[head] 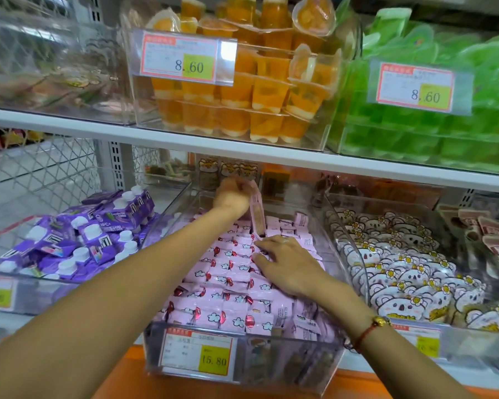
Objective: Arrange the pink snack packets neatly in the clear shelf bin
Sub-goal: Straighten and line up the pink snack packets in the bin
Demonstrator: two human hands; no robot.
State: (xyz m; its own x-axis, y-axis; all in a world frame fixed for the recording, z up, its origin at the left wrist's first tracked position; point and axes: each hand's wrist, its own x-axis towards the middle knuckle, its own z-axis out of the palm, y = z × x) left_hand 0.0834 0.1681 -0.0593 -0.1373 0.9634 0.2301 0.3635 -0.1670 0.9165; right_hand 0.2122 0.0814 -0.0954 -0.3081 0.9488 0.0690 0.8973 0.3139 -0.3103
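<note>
The clear shelf bin [323, 358] sits on the lower shelf, filled with several pink snack packets [228, 272] lying in rough rows. My left hand [232, 197] is raised over the back of the bin and grips one pink packet [257, 211], which hangs on end with its lower tip near the pile. Spread flat over the middle right of the pile, my right hand [285, 266] presses down on the packets. A red cord bracelet is on my right wrist.
A bin of purple drink pouches [78, 240] stands to the left, a bin of koala-print packets [409, 272] to the right. Above, on the upper shelf [156, 136], are orange jelly cups [242, 90] and green jelly cups [444, 82]. A yellow price tag [198, 354] is on the bin front.
</note>
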